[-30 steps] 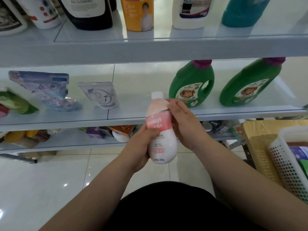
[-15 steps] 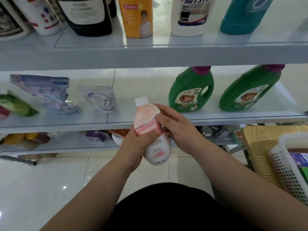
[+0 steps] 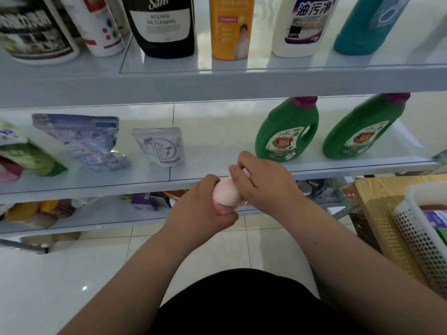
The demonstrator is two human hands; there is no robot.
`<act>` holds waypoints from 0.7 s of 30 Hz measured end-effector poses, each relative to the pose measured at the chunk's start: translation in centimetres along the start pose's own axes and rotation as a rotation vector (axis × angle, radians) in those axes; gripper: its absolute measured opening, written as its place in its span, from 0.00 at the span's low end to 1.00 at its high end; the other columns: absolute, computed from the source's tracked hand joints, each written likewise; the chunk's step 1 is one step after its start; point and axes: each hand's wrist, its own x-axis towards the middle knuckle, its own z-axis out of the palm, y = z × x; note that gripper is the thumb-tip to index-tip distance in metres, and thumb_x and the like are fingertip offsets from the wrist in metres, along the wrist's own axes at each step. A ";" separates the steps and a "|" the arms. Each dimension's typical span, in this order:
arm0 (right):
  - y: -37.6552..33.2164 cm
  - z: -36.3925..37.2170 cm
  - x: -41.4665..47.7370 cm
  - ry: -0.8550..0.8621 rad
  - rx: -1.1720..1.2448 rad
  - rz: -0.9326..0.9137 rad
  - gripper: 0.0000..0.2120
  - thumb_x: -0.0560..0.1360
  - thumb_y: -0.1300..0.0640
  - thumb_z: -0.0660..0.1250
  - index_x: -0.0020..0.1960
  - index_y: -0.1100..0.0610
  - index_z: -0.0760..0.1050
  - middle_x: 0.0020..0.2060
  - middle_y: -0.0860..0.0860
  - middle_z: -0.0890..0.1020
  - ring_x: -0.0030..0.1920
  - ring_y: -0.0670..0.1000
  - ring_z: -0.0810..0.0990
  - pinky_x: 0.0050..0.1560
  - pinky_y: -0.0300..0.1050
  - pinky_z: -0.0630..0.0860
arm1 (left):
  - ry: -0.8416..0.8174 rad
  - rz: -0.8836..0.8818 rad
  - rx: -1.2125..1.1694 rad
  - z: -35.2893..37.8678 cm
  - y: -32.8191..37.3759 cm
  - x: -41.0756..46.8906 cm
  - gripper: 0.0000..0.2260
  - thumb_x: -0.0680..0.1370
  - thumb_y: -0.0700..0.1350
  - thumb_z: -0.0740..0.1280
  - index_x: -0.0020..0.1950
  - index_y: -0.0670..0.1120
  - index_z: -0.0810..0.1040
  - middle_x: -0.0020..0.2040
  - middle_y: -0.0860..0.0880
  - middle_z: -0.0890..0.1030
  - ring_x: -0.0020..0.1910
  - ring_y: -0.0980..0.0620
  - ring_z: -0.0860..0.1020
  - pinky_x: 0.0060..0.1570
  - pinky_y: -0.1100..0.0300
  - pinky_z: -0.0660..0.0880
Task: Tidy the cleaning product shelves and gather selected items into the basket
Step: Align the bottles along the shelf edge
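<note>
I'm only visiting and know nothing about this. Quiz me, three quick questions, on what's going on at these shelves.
1. Multiple choice: what does the left hand grip? A) an orange bottle B) the pink bottle C) a pouch
2. True or false: the white basket stands on the middle shelf.
3. Fill in: ___ green jugs stand on the middle shelf.

Key: 1 B. 2 False; it sits off to the right, beside the shelves. 3 Two.
</note>
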 end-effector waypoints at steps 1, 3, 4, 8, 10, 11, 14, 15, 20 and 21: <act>-0.6 -0.1 -0.1 0.002 -0.018 -0.043 0.13 0.84 0.47 0.57 0.45 0.54 0.66 0.31 0.52 0.75 0.33 0.58 0.73 0.33 0.51 0.64 | -0.074 -0.023 -0.064 -0.6 -0.5 -0.2 0.25 0.61 0.63 0.74 0.52 0.62 0.68 0.44 0.63 0.77 0.40 0.61 0.77 0.35 0.63 0.70; -2.0 -0.3 -0.4 -0.004 -0.018 -0.137 0.16 0.82 0.46 0.53 0.43 0.55 0.68 0.29 0.50 0.71 0.32 0.57 0.70 0.32 0.51 0.62 | -0.205 -0.041 -0.190 -1.8 -1.5 -0.9 0.26 0.58 0.65 0.75 0.52 0.65 0.71 0.46 0.64 0.80 0.45 0.66 0.79 0.39 0.67 0.73; -2.6 -0.3 -0.6 0.002 0.004 -0.169 0.18 0.81 0.45 0.51 0.42 0.57 0.70 0.29 0.50 0.71 0.31 0.57 0.69 0.32 0.51 0.62 | -0.258 -0.034 -0.246 -2.4 -1.9 -1.3 0.28 0.57 0.65 0.75 0.54 0.66 0.72 0.48 0.64 0.81 0.48 0.68 0.79 0.43 0.67 0.75; -5.2 0.1 -0.9 0.017 0.117 -0.241 0.22 0.79 0.46 0.52 0.39 0.61 0.73 0.29 0.56 0.74 0.32 0.58 0.71 0.32 0.53 0.65 | -0.441 -0.013 -0.489 -4.0 -3.7 -2.8 0.32 0.61 0.57 0.79 0.64 0.61 0.76 0.58 0.56 0.84 0.57 0.56 0.82 0.58 0.53 0.80; -6.3 0.6 -0.9 0.011 0.170 -0.240 0.21 0.78 0.47 0.53 0.39 0.61 0.74 0.30 0.56 0.75 0.32 0.57 0.72 0.33 0.52 0.67 | -0.530 -0.030 -0.615 -4.9 -4.5 -3.5 0.29 0.63 0.55 0.80 0.63 0.64 0.77 0.57 0.52 0.85 0.56 0.51 0.83 0.56 0.54 0.82; -6.7 0.8 -0.9 0.014 0.209 -0.219 0.20 0.78 0.47 0.53 0.38 0.60 0.73 0.30 0.54 0.75 0.33 0.56 0.72 0.33 0.51 0.66 | -0.569 -0.072 -0.700 -5.3 -4.9 -3.9 0.29 0.62 0.55 0.80 0.62 0.64 0.78 0.56 0.51 0.85 0.55 0.50 0.84 0.55 0.54 0.82; -7.2 1.6 -0.8 0.063 0.340 -0.096 0.16 0.77 0.45 0.54 0.37 0.54 0.70 0.30 0.46 0.72 0.32 0.48 0.70 0.33 0.46 0.65 | -0.676 -0.228 -0.907 -5.9 -6.9 -4.5 0.41 0.59 0.63 0.83 0.68 0.54 0.76 0.59 0.44 0.85 0.59 0.41 0.83 0.58 0.44 0.80; -7.3 1.8 -0.8 0.084 0.372 -0.056 0.16 0.76 0.45 0.55 0.37 0.54 0.70 0.30 0.46 0.72 0.33 0.47 0.70 0.34 0.45 0.65 | -0.720 -0.254 -0.959 -6.0 -7.6 -4.8 0.44 0.59 0.66 0.82 0.70 0.51 0.74 0.61 0.41 0.83 0.60 0.37 0.82 0.57 0.41 0.80; -7.8 3.8 -0.5 0.112 0.634 0.208 0.18 0.75 0.40 0.63 0.43 0.55 0.77 0.38 0.48 0.79 0.38 0.44 0.74 0.38 0.37 0.71 | -0.672 -0.330 -1.163 -5.2 -8.9 -5.6 0.35 0.63 0.67 0.80 0.66 0.54 0.79 0.60 0.37 0.82 0.56 0.33 0.83 0.39 0.45 0.83; -7.9 4.3 -0.5 0.084 0.669 0.263 0.14 0.74 0.40 0.64 0.46 0.50 0.78 0.42 0.47 0.80 0.41 0.44 0.76 0.40 0.38 0.73 | -0.621 -0.347 -1.187 -4.8 -8.9 -5.6 0.34 0.64 0.66 0.79 0.66 0.54 0.79 0.60 0.37 0.83 0.55 0.34 0.83 0.40 0.43 0.83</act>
